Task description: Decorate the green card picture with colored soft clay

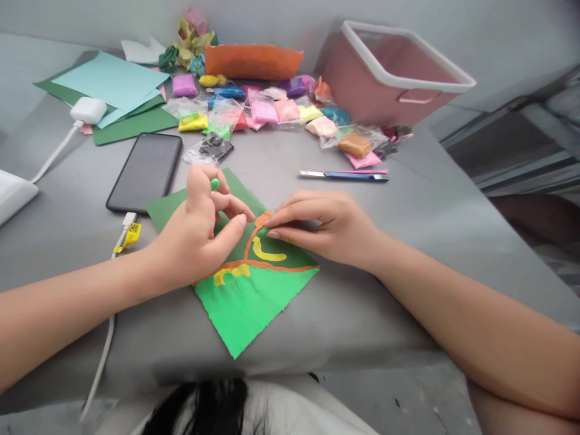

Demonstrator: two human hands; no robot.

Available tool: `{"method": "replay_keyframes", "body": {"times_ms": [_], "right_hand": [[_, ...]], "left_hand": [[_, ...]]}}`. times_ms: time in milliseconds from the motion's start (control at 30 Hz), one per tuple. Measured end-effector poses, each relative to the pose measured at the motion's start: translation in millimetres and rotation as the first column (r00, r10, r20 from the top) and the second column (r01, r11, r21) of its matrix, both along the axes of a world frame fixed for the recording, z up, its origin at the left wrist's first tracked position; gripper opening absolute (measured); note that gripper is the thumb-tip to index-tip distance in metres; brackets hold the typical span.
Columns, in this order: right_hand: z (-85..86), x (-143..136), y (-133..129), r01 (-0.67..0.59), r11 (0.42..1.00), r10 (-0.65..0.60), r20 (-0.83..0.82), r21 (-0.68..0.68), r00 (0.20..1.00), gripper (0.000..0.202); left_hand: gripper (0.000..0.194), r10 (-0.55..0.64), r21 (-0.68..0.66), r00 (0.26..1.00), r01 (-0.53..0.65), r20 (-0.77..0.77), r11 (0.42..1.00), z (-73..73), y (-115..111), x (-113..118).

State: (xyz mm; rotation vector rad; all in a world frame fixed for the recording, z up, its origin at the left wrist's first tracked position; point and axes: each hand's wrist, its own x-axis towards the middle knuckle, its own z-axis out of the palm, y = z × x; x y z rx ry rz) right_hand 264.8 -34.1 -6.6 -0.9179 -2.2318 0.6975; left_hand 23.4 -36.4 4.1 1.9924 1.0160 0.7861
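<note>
A dark green paper square (240,190) lies cornerwise on the grey table, its near half covered with bright green clay (256,302). Orange clay strips (249,244) cross it, with yellow clay pieces (269,254) beside them. My left hand (193,232) rests over the left of the sheet, its curled fingers holding a small lump of green clay (215,184); its lower fingertips are near the orange strip. My right hand (328,223) pinches at the right, thumb and fingers closed on a tiny bit of green clay (264,231) against the sheet. The fingers partly hide that bit.
A phone (145,172) with a white cable lies left of the sheet. Behind are several clay packets (263,112), a craft knife (344,176), coloured papers (113,84), an orange piece (254,61) and a pink bin (376,84). A white charger (88,110) sits at left.
</note>
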Motion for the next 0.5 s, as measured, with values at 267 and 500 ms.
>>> {"method": "replay_keyframes", "body": {"times_ms": [267, 500], "right_hand": [[-7.5, -4.0, -1.7, 0.021, 0.998, -0.022, 0.027, 0.056, 0.999, 0.012], [-10.2, -4.0, -2.2, 0.052, 0.986, -0.066, 0.091, 0.158, 0.994, 0.013]], "left_hand": [[0.029, -0.055, 0.101, 0.998, 0.059, -0.044, 0.993, -12.5, -1.1, -1.4], [0.032, -0.094, 0.128, 0.995, 0.098, -0.037, 0.987, -11.3, -0.4, -3.6]]}}
